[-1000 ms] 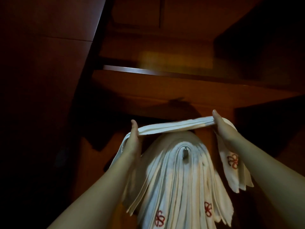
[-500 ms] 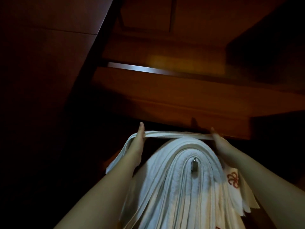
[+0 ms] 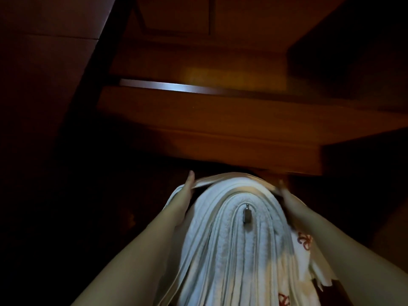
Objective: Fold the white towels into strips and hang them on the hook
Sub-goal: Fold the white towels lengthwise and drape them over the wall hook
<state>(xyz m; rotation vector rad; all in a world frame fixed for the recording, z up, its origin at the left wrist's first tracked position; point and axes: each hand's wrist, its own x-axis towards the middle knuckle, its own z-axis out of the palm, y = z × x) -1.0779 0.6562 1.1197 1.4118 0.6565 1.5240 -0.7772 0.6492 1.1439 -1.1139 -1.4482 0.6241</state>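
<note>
Hands [image 3: 234, 191] pinch a folded strip [image 3: 229, 176] over ribbed terry towels [image 3: 220, 250] arching on a metal hook [image 3: 246, 214].

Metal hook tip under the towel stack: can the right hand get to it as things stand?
Probably, but not at once. The small metal hook tip shows bare in the arch of hung white towels, nothing covering it. The right hand is near, yet it grips the folded white towel strip.
</note>
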